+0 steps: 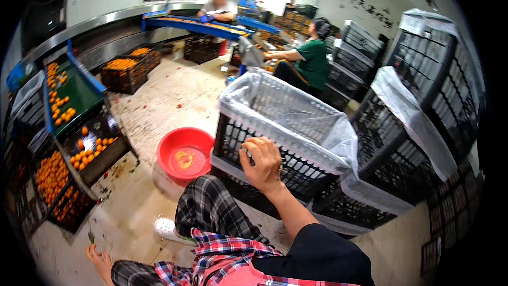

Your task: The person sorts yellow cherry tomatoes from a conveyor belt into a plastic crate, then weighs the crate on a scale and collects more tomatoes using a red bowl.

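Observation:
My right hand (261, 163) is raised with bent fingers beside a black plastic crate (274, 155) lined with a clear plastic bag (293, 127); I see nothing in the hand, and whether it touches the crate is unclear. Low at the left, my left hand (98, 260) hangs by my knee with its fingers apart and nothing in them. A red plastic basin (166, 149), with something orange in its bottom, stands on the floor between my knee and the lined crate.
Lined crates (420, 67) are stacked at the right. At left, a green conveyor (85, 87) carries small orange fruits above a fruit-filled crate (71, 210). More fruit crates (131, 75) stand behind. Two people, one in a green shirt (315, 61), work at a blue-edged sorting line (190, 25); another person is farther back.

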The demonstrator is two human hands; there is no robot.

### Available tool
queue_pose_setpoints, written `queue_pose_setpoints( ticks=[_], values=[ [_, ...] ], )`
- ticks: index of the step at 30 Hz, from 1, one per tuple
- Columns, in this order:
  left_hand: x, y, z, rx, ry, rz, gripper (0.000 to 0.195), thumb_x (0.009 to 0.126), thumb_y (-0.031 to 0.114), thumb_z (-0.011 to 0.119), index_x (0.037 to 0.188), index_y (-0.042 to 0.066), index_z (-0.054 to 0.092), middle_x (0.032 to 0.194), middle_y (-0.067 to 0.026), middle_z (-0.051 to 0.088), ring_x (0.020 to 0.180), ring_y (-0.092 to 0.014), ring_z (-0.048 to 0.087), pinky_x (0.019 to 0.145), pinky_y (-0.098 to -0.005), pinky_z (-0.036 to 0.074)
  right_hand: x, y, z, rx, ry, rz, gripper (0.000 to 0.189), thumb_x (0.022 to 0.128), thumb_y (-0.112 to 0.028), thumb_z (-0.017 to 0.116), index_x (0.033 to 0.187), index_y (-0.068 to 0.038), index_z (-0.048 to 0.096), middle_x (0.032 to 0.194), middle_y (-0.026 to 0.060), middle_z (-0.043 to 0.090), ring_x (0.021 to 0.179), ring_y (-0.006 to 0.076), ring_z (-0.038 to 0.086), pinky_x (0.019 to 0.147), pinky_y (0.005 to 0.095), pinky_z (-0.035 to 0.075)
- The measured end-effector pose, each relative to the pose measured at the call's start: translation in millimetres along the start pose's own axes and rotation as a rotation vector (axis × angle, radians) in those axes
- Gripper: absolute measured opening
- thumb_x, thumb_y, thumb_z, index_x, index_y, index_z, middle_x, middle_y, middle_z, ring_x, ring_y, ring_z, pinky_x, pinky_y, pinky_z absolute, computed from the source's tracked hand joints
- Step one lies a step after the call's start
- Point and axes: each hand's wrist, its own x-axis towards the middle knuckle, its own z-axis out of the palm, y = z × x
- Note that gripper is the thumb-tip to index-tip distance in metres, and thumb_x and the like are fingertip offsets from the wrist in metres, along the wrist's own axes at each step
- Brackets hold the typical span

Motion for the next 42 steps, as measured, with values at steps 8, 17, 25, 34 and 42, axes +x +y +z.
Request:
queue_pose_setpoints(
  ticks=[8, 17, 25, 34, 42],
  values=[
    [51, -96, 42, 0.036, -0.101, 0.164, 0.029, 0.078, -0.001, 0.043, 0.107, 0.003, 0.046, 0.11, -0.0123, 0.04, 0.076, -0.024, 0.046, 0.053, -0.0284, 0.039, -28, 90, -17, -0.722, -0.275, 0.244, 0.051, 0.07, -0.053, 0.061, 0.086, -0.004, 0.057, 0.088, 0.0107, 0.057, 0.087, 0.0247, 0.055, 0.076, 0.0375, 0.042],
    [20, -45, -28, -0.109, 0.188, 0.163, 0.035, 0.079, -0.009, 0.041, 0.11, 0.007, 0.047, 0.12, -0.01, 0.037, 0.075, -0.018, 0.046, 0.062, -0.028, 0.041, -19, 156, 8, -0.837, -0.153, 0.14, 0.054, 0.069, -0.063, 0.05, 0.06, -0.011, 0.057, 0.057, 0.0031, 0.058, 0.057, 0.0189, 0.059, 0.055, 0.0334, 0.042],
    [-12, 47, -134, -0.04, 0.351, -0.024, 0.031, 0.084, -0.003, 0.04, 0.114, 0.003, 0.047, 0.126, -0.009, 0.035, 0.099, -0.019, 0.048, 0.081, -0.0265, 0.04, 83, 188, 8, -1.021, -0.017, -0.147, 0.059, 0.07, -0.067, 0.045, 0.05, -0.012, 0.049, 0.047, 0.0033, 0.051, 0.045, 0.021, 0.053, 0.049, 0.0358, 0.038],
    [41, 275, 8, -0.399, -0.185, 0.392, 0.04, 0.079, 0.021, 0.058, 0.116, 0.009, 0.047, 0.125, -0.0149, 0.038, 0.118, -0.029, 0.035, 0.099, -0.0398, 0.029, 119, 155, -18, -0.785, -0.097, -0.314, 0.048, 0.078, -0.051, 0.051, 0.059, -0.007, 0.052, 0.057, 0.0059, 0.054, 0.057, 0.0228, 0.056, 0.056, 0.0358, 0.039],
    [49, 355, 97, -0.798, -0.294, 0.298, 0.09, 0.073, 0.045, 0.064, 0.132, -0.005, 0.018, 0.136, -0.0251, 0.019, 0.129, -0.034, 0.018, 0.105, -0.0375, 0.017, 159, 101, -17, -0.526, 0.034, -0.634, 0.047, 0.071, -0.051, 0.058, 0.058, -0.008, 0.044, 0.054, 0.0051, 0.044, 0.052, 0.0212, 0.048, 0.052, 0.0326, 0.034]
  ],
)
